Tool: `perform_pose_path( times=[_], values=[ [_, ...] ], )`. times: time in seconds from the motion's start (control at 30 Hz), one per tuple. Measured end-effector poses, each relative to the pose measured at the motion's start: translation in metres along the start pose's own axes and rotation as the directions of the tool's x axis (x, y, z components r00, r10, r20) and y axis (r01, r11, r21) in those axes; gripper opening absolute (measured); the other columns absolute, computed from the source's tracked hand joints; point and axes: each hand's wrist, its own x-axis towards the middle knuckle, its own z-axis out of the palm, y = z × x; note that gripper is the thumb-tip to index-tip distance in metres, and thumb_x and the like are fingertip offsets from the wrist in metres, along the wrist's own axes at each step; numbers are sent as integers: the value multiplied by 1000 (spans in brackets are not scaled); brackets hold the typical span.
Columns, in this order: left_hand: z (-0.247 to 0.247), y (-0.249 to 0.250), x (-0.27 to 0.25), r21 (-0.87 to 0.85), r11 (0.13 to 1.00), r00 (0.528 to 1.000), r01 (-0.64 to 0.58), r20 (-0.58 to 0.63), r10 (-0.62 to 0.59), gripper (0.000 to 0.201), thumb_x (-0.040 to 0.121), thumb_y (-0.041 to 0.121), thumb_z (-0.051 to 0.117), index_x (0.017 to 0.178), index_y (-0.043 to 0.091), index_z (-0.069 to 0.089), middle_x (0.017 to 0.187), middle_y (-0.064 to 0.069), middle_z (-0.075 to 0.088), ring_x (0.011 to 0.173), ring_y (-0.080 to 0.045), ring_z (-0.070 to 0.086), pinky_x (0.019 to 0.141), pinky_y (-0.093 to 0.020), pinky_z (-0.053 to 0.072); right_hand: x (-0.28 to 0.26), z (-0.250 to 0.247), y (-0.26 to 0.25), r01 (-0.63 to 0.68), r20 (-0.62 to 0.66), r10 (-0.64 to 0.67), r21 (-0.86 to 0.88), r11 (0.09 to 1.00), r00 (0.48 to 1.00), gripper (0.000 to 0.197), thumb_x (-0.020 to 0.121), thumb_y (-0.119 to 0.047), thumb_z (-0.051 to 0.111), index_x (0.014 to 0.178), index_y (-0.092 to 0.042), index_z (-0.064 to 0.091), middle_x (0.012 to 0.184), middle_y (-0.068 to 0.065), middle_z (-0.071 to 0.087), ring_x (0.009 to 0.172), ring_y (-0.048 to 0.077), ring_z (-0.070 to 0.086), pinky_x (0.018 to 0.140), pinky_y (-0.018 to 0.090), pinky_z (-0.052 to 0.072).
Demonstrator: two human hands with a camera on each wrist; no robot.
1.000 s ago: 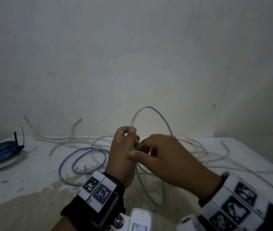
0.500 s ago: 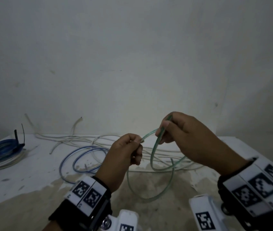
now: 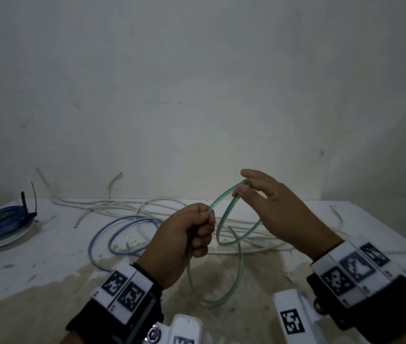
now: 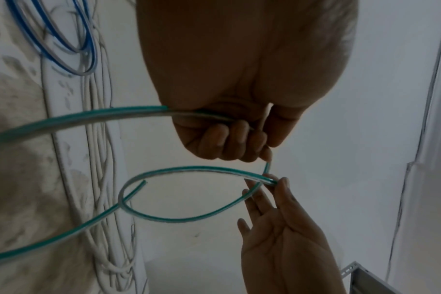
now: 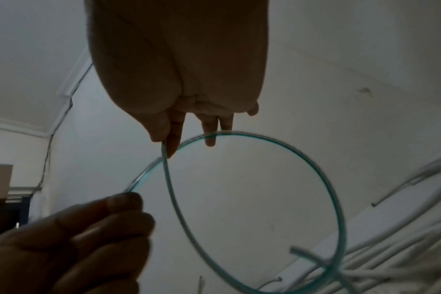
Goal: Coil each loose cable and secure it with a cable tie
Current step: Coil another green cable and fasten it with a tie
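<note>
The tabletop [image 3: 35,259], white with a brownish stained patch toward the lower centre of the head view, runs across the lower half of that frame under a plain pale wall [image 3: 197,95]. A tangle of loose white cables [image 3: 112,206] sprawls along its far edge, from centre-left to the right side. In front of them, centre-left, lies a loose blue cable [image 3: 125,232] in two overlapping rings. At the far left edge sits a finished stack of coils [image 3: 3,227], blue over white, with black cable ties [image 3: 34,197] sticking up from it.

The green cable [image 3: 231,244] is held in the air over the stained patch, at the centre of the frame, bent into one small loop between the hands and a larger loop hanging below.

The left hand [image 3: 182,242], centre, has its fingers [image 4: 229,139] curled and clamped on the green cable, thumb and forefinger pinching it at the top. The right hand [image 3: 278,214], right of centre and higher, pinches the top of the small loop between thumb and forefinger, its other fingers [image 4: 254,201] straight and spread apart.
</note>
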Motion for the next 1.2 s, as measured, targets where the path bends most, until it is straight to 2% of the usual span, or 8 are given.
perform_pose_path(
  times=[0.1, 0.2, 0.5, 0.67, 0.83, 1.03, 1.1, 1.2],
  values=[
    [-3, 1, 0, 87, 996, 999, -19, -48, 23, 20, 90, 12, 39, 78, 3, 52, 52, 2, 33, 45, -12, 26, 46, -23, 24, 0, -1, 7, 43, -79, -40, 37, 998, 996, 18, 94, -27, 51, 84, -28, 66, 106, -12, 63, 101, -3, 54, 95, 17, 38],
    [-4, 0, 2, 396, 914, 985, -83, -106, 136, 21, 95, 13, 48, 90, -2, 62, 55, 1, 41, 50, -14, 37, 50, -24, 34, -1, -4, 5, 90, -112, -82, 71, 993, 990, 20, 95, -26, 52, 85, -20, 68, 77, -15, 63, 75, -8, 55, 65, 4, 36],
    [3, 3, 12, 581, 806, 977, -112, -84, 197, 15, 86, 31, 65, 87, 16, 66, 52, 7, 42, 47, -11, 35, 48, -23, 29, -2, -2, -4, 52, -71, -37, 216, 975, 997, 18, 92, -26, 55, 87, -22, 72, 93, -6, 68, 89, 3, 60, 79, 15, 44],
    [-2, 10, 16, 622, 770, 952, -143, -125, 278, 29, 92, 30, 55, 73, 10, 63, 45, 15, 45, 42, 0, 39, 48, -19, 30, -7, -8, -2, -13, -146, 46, 218, 976, 988, 16, 87, -21, 63, 75, -18, 73, 70, 2, 66, 62, 10, 52, 59, 18, 40],
    [-28, 20, 32, 918, 341, 878, -202, 16, 478, 36, 95, 40, 41, 90, 17, 69, 82, -2, 63, 81, -15, 56, 78, -31, 43, -15, -20, 6, -202, -6, 212, 280, 938, 977, 18, 87, -14, 62, 73, -6, 71, 60, 7, 64, 57, 16, 55, 53, 28, 46],
    [-46, 13, 47, 994, 68, 774, -85, 23, 633, 51, 84, 50, 40, 110, 15, 67, 108, -12, 59, 102, -31, 54, 88, -39, 41, -21, -14, 5, -363, 131, 363, 612, 702, 923, 20, 91, -4, 54, 74, -2, 64, 65, 10, 66, 57, 16, 60, 47, 24, 48],
    [-32, 7, 37, 959, 175, 752, -223, 55, 656, 42, 84, 50, 44, 103, 18, 64, 94, -2, 63, 91, -16, 57, 82, -28, 41, -20, -12, 2, -333, 109, 381, 733, 593, 918, 19, 92, -3, 51, 76, -1, 61, 66, 10, 66, 56, 14, 61, 48, 23, 50],
    [-13, -8, 25, 895, 370, 891, -250, 63, 449, 34, 82, 53, 59, 108, 31, 56, 91, 16, 62, 87, 4, 56, 75, -10, 42, -19, -11, -1, -282, 108, 381, 854, 437, 918, 15, 93, -2, 49, 82, 1, 59, 66, 9, 67, 57, 13, 63, 52, 21, 53]
  ],
)
